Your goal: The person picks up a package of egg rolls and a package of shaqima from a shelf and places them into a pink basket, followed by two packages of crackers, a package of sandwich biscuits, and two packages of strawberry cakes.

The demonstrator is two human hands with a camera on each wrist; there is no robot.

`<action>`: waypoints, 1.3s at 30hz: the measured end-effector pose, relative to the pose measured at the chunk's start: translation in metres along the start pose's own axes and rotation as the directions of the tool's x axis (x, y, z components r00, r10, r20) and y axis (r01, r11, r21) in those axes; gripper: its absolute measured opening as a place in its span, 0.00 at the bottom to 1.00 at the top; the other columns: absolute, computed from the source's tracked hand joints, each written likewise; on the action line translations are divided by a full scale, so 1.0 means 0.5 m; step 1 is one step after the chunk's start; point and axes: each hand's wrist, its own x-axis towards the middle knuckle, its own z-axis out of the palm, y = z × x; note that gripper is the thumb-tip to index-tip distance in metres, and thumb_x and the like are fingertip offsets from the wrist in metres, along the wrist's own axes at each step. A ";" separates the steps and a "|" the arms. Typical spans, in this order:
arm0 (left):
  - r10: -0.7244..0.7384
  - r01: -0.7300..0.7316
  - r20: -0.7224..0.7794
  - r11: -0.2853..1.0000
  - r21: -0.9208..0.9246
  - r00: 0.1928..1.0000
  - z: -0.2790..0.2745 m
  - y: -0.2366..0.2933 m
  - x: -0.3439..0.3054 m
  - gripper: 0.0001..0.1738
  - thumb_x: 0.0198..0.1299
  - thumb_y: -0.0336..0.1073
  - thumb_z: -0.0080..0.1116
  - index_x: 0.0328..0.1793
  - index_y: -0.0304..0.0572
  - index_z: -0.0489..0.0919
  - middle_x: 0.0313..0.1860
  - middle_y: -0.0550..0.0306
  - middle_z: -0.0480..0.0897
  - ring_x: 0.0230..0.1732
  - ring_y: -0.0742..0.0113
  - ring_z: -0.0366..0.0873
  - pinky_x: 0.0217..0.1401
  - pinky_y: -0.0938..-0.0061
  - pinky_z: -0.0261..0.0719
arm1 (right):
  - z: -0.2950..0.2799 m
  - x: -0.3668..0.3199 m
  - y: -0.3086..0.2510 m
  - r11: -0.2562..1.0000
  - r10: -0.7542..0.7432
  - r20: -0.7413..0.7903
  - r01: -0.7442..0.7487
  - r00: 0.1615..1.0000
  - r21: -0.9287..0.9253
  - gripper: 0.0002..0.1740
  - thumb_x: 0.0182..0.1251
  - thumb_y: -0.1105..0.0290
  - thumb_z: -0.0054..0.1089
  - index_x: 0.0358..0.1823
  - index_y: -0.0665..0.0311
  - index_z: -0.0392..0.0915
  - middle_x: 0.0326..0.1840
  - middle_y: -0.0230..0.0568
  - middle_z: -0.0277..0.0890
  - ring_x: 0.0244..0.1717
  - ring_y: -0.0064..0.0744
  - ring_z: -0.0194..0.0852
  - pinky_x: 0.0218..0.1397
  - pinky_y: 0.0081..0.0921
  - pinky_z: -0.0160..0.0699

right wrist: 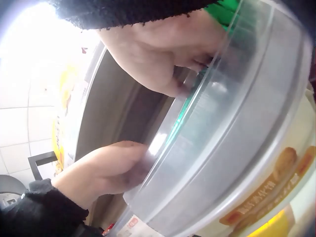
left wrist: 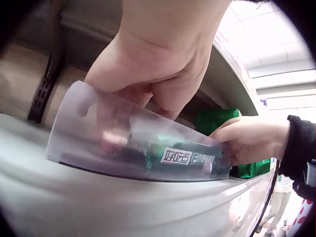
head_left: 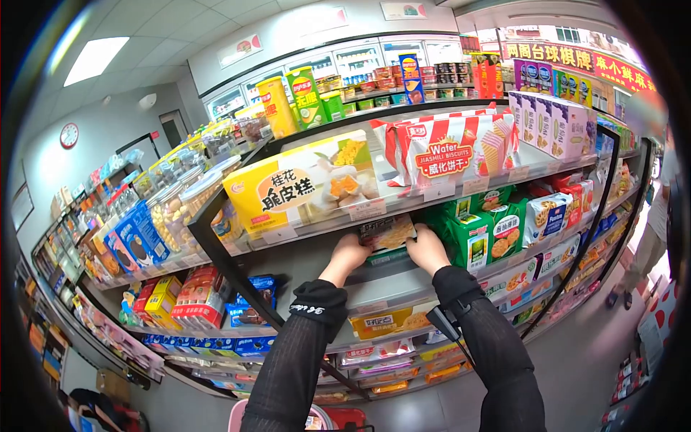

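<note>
On the second shelf, a biscuit pack (head_left: 389, 236) with a food picture on top and a green lower edge sits between my two hands. My left hand (head_left: 348, 253) grips its left end, and my right hand (head_left: 427, 249) holds the opposite end. In the left wrist view a clear plastic shelf guard (left wrist: 79, 133) stands in front of the left hand (left wrist: 163, 59), whose fingers reach down behind it. Through that guard the pack's lettered side (left wrist: 182, 157) shows. The right hand (right wrist: 163, 49) also reaches over the guard (right wrist: 232, 113), fingertips partly hidden.
Above stand a yellow cake box (head_left: 302, 180) and red-striped wafer bags (head_left: 450, 151). Green biscuit packs (head_left: 497, 230) line the shelf right of my right hand. A black shelf post (head_left: 230, 252) rises at the left. Lower shelves hold yellow biscuit packs (head_left: 389, 322).
</note>
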 end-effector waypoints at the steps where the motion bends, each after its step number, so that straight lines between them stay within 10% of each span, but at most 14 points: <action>1: 0.030 -0.031 -0.016 0.997 -0.069 0.999 -0.001 -0.004 0.002 0.20 0.44 0.42 0.57 0.39 0.34 0.76 0.38 0.42 0.77 0.41 0.54 0.74 0.41 0.69 0.70 | -0.001 -0.001 -0.008 1.000 -0.003 0.005 0.003 1.000 0.000 0.20 0.48 0.68 0.51 0.40 0.77 0.66 0.37 0.65 0.68 0.42 0.57 0.65 0.46 0.37 0.65; 9: -0.026 -0.066 -0.091 0.501 -0.863 0.996 -0.049 -0.013 -0.062 0.12 0.51 0.31 0.52 0.44 0.43 0.75 0.39 0.62 0.76 0.36 0.73 0.70 0.36 0.78 0.67 | 0.005 -0.013 -0.038 0.950 -0.155 -0.244 0.212 0.957 0.229 0.20 0.49 0.67 0.52 0.43 0.72 0.66 0.39 0.60 0.69 0.42 0.53 0.67 0.46 0.35 0.66; 14: -0.003 -0.140 -0.153 0.378 -0.915 0.988 -0.056 -0.044 -0.140 0.15 0.51 0.34 0.52 0.45 0.38 0.74 0.34 0.65 0.76 0.32 0.80 0.67 0.31 0.84 0.62 | 0.013 -0.074 -0.055 0.776 -0.143 -0.218 0.246 0.965 0.580 0.20 0.52 0.71 0.55 0.46 0.72 0.65 0.42 0.47 0.70 0.46 0.32 0.67 0.49 0.24 0.64; 18: 0.051 -0.123 -0.114 0.213 -0.969 0.992 -0.064 -0.056 -0.268 0.20 0.53 0.28 0.50 0.53 0.29 0.66 0.44 0.55 0.74 0.44 0.73 0.70 0.47 0.79 0.68 | -0.012 -0.189 -0.118 0.575 -0.026 -0.099 0.096 0.995 0.812 0.21 0.54 0.75 0.51 0.51 0.71 0.63 0.48 0.42 0.67 0.50 0.27 0.63 0.52 0.22 0.61; 28: -0.169 -0.048 -0.071 0.139 -0.989 0.983 0.022 -0.249 -0.661 0.22 0.54 0.24 0.48 0.57 0.26 0.60 0.51 0.49 0.69 0.52 0.68 0.66 0.55 0.76 0.63 | 0.086 -0.545 -0.190 0.771 -0.096 0.177 -0.039 0.980 0.636 0.26 0.50 0.77 0.52 0.53 0.73 0.61 0.55 0.47 0.60 0.57 0.35 0.58 0.59 0.27 0.53; 39: -0.542 0.371 0.309 0.006 -0.929 0.782 0.160 -0.677 -1.019 0.19 0.53 0.25 0.47 0.53 0.30 0.66 0.44 0.55 0.74 0.42 0.74 0.71 0.41 0.82 0.69 | 0.423 -0.854 -0.270 0.932 -0.105 0.703 -0.177 0.704 0.316 0.28 0.50 0.67 0.56 0.53 0.70 0.61 0.46 0.56 0.67 0.44 0.46 0.69 0.47 0.29 0.67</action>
